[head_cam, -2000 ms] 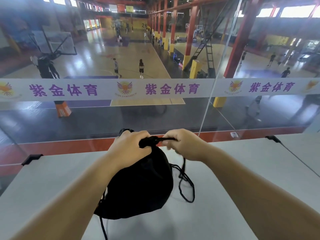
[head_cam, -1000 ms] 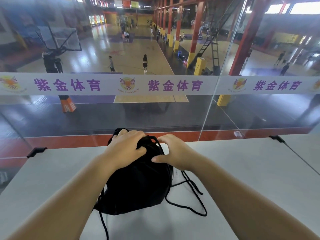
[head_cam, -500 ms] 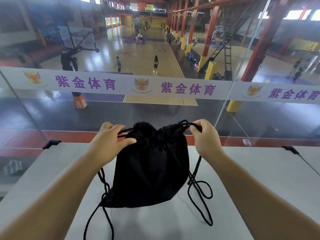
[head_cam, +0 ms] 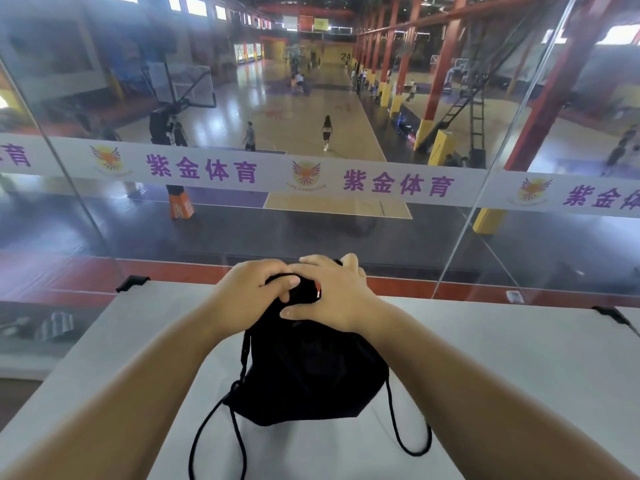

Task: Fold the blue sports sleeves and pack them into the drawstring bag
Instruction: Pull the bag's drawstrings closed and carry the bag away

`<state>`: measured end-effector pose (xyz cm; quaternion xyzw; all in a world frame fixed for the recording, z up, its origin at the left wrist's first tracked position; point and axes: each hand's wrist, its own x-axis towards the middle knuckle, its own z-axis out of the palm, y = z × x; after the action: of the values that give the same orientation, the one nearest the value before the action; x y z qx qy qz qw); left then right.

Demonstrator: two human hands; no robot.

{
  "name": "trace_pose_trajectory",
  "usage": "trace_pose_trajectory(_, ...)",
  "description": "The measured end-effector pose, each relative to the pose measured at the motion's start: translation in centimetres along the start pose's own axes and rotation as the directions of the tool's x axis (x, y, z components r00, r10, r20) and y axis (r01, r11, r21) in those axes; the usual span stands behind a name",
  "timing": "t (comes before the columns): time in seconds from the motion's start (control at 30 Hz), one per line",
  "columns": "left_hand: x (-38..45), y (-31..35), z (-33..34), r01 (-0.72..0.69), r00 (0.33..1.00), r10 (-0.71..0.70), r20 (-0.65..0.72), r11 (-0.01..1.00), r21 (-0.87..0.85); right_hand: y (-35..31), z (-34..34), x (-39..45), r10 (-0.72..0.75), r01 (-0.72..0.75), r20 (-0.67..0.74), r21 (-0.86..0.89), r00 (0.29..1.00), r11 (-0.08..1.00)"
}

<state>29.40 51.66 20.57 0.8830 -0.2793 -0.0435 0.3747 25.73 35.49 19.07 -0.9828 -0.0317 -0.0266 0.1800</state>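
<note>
At the gathered mouth of the black drawstring bag [head_cam: 308,372], both hands meet with their fingers curled over the bunched fabric. The left hand [head_cam: 247,299] wraps the neck from its side, fingertips [head_cam: 289,281] bent onto the top of the bunch, and the right hand [head_cam: 337,296] clasps the same neck from the other side, its fingers overlapping those of the left and its thumb pressed against the cloth below. Beneath the hands, the bag stands bulged on the white ledge [head_cam: 502,358], its base resting on the surface. Black cords [head_cam: 408,441] trail from the bag's two sides and loop across the ledge toward the near edge. Beyond the bag rises a glass barrier [head_cam: 207,237] carrying a white banner strip [head_cam: 270,171] with purple characters. The blue sleeves cannot be seen.
</note>
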Motion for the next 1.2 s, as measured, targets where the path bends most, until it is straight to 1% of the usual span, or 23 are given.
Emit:
trace_pose_trajectory(0.07,-0.5,-0.4,-0.3,0.025,0.999,-0.025,-0.045,1.0,-0.003,-0.3,0.5,0.2,-0.013,0.013,-0.006,0.038,1.0,0.999)
trace_pose_trajectory(0.1,-0.7,-0.7,-0.6,0.047,0.995,-0.048,-0.091,0.999,-0.015,-0.3,0.7,0.1,-0.013,0.013,-0.011,0.033,1.0,0.999)
trace_pose_trajectory(0.17,-0.9,-1.6,-1.6,0.107,0.969,-0.115,-0.219,0.993,-0.047,0.6,1.0,-0.3,-0.005,0.004,-0.023,-0.036,1.0,0.999)
trace_pose_trajectory(0.23,-1.0,-2.7,-2.6,0.156,0.937,-0.171,-0.305,0.985,-0.072,2.4,0.9,-1.0,0.026,-0.03,-0.029,-0.111,0.999,0.993)
trace_pose_trajectory(0.3,-1.0,-3.7,-2.8,0.189,0.919,-0.204,-0.336,0.979,-0.078,4.0,0.2,-1.8,0.073,-0.076,-0.024,-0.145,0.997,0.987)
trace_pose_trajectory(0.37,-0.7,-4.4,-2.2,0.227,0.907,-0.238,-0.347,0.971,-0.071,4.6,-0.6,-2.3,0.087,-0.087,-0.011,-0.111,0.996,0.99)
trace_pose_trajectory(0.4,-0.6,-4.6,-1.8,0.248,0.908,-0.256,-0.332,0.966,-0.067,4.4,-0.9,-2.4,0.073,-0.073,0.0,-0.067,0.997,0.995)
trace_pose_trajectory(0.43,-0.4,-4.8,-1.4,0.255,0.921,-0.263,-0.287,0.965,-0.065,4.2,-1.0,-2.5,0.055,-0.054,0.012,-0.02,0.998,0.998)
trace_pose_trajectory(0.5,-0.2,-5.2,-1.0,0.261,0.958,-0.269,-0.101,0.962,-0.08,3.8,-0.8,-2.4,0.031,-0.032,0.041,0.041,0.999,0.999)
trace_pose_trajectory(0.53,-0.3,-5.2,-0.9,0.277,0.961,-0.278,0.008,0.956,-0.092,3.7,-0.6,-2.3,0.024,-0.026,0.045,0.047,0.999,0.999)
trace_pose_trajectory(0.6,-0.6,-4.9,-0.6,0.321,0.936,-0.301,0.183,0.942,-0.094,3.7,-0.4,-2.2,0.013,-0.015,0.041,0.044,0.999,0.999)
trace_pose_trajectory(0.67,-0.6,-4.3,0.1,0.298,0.927,-0.276,0.252,0.953,-0.053,3.4,-0.1,-2.0,-0.002,0.001,0.039,0.031,0.999,1.0)
trace_pose_trajectory(0.73,-0.4,-3.5,1.0,0.206,0.945,-0.193,0.262,0.978,-0.023,2.9,0.0,-1.9,-0.01,0.009,0.056,0.014,0.998,1.0)
trace_pose_trajectory(0.8,-0.1,-2.7,1.8,0.103,0.966,-0.098,0.238,0.995,-0.008,2.4,0.0,-1.7,-0.013,0.014,0.068,-0.013,0.998,1.0)
trace_pose_trajectory(0.87,0.1,-2.3,2.4,0.047,0.973,-0.04,0.226,0.999,-0.025,2.1,0.1,-1.6,-0.003,0.005,0.066,-0.031,0.998,1.0)
trace_pose_trajectory(0.97,0.2,-2.3,2.9,0.048,0.966,-0.025,0.256,0.995,-0.086,2.1,0.1,-1.5,0.017,-0.016,0.061,-0.029,0.998,0.999)
trace_pose_trajectory(1.1,0.0,-2.1,3.3,0.028,0.988,-0.026,0.151,0.999,-0.016,2.2,0.4,-1.5,0.006,-0.006,0.02,-0.028,1.0,1.0)
trace_pose_trajectory(1.17,-0.1,-1.9,3.3,0.052,0.992,-0.045,0.118,0.997,-0.055,2.3,0.6,-1.7,0.002,-0.002,-0.011,-0.047,1.0,0.999)
trace_pose_trajectory(1.2,-0.1,-2.0,3.2,0.083,0.991,-0.068,0.119,0.989,-0.122,2.4,0.7,-1.8,-0.007,0.005,-0.029,-0.066,1.0,0.998)
